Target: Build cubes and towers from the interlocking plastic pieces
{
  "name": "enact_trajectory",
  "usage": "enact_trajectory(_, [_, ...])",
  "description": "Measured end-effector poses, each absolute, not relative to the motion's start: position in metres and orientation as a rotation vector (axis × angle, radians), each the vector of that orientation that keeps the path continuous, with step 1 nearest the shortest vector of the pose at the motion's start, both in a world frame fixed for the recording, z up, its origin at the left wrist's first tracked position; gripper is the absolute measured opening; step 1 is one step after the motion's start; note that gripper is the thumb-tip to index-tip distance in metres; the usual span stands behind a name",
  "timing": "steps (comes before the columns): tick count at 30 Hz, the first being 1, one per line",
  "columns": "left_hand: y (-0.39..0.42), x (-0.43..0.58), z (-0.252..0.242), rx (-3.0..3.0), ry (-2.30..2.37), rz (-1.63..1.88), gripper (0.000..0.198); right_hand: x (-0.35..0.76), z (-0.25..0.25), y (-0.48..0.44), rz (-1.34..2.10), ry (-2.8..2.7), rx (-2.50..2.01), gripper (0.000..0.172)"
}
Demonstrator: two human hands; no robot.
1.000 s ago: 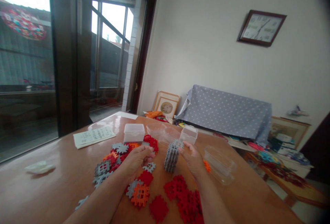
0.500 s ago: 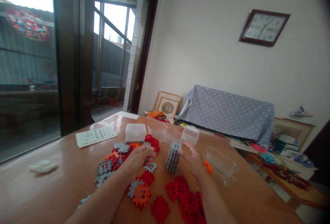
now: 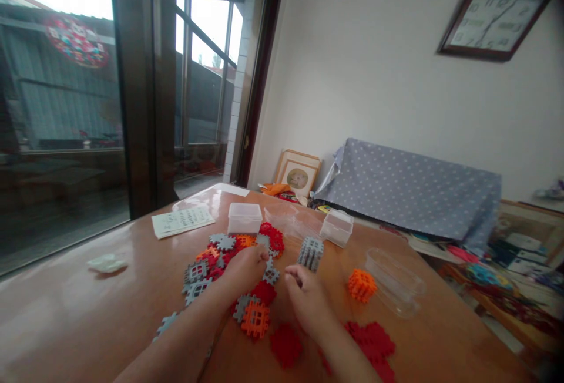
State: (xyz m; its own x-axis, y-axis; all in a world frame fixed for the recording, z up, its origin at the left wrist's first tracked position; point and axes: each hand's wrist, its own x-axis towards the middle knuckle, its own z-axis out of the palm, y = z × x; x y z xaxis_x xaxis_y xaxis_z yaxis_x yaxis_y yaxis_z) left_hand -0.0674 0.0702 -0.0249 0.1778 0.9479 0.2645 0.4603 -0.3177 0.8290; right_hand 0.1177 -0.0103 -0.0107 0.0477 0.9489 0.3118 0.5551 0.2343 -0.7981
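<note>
Pieces of toothed plastic lie mixed around the left hand on a table; sorting by colour seems to be in hand. The right hand, fingers curled, is near a gray stack, with an orange stack farther right. Next probably calls for pinching one loose piece. Whether either hand holds anything cannot be told. The right forearm partly hides red pieces, which the bottom edge cuts off.
</note>
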Motion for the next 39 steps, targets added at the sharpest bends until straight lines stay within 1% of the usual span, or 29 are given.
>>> enact_trajectory(4, [0.068, -0.067, -0.029, 1.974, 1.381, 0.982, 0.014, 0.096, -0.024, 0.0, 0.473, -1.825, -1.64, 0.022])
enact_trajectory(9, [0.067, -0.068, -0.028, 2.0, 1.438, 0.949, 0.015, 0.086, -0.029, 0.017, 0.362, -1.886, -1.973, 0.023])
enact_trajectory(18, [0.062, -0.069, -0.03, 2.04, 1.433, 0.898, 0.012, 0.083, -0.035, 0.027, 0.39, -1.867, -2.035, 0.03])
enact_trajectory(21, [0.061, -0.068, -0.028, 2.061, 1.443, 0.869, 0.012, 0.083, -0.034, 0.029, 0.382, -1.825, -2.057, 0.03])
enact_trajectory(24, [0.061, -0.068, -0.025, 2.09, 1.475, 0.806, 0.012, 0.083, -0.036, 0.031, 0.375, -1.768, -2.024, 0.024])
enact_trajectory(29, [0.062, -0.067, -0.019, 2.132, 1.523, 0.697, 0.012, 0.082, -0.037, 0.031, 0.311, -1.688, -1.851, 0.003])
enact_trajectory(32, [0.061, -0.068, -0.017, 2.131, 1.532, 0.685, 0.015, 0.082, -0.034, 0.029, 0.301, -1.685, -1.805, 0.008])
enact_trajectory(35, [0.062, -0.069, -0.016, 2.098, 1.523, 0.723, 0.019, 0.086, -0.03, 0.024, 0.309, -1.639, -1.671, 0.009])
enact_trajectory(37, [0.064, -0.069, -0.016, 2.047, 1.516, 0.782, 0.019, 0.089, -0.027, 0.02, 0.397, -1.553, -1.538, 0.01])
enact_trajectory(39, [0.067, -0.067, -0.015, 1.969, 1.497, 0.849, 0.017, 0.093, -0.023, 0.015, 0.577, -1.419, -1.427, 0.013])
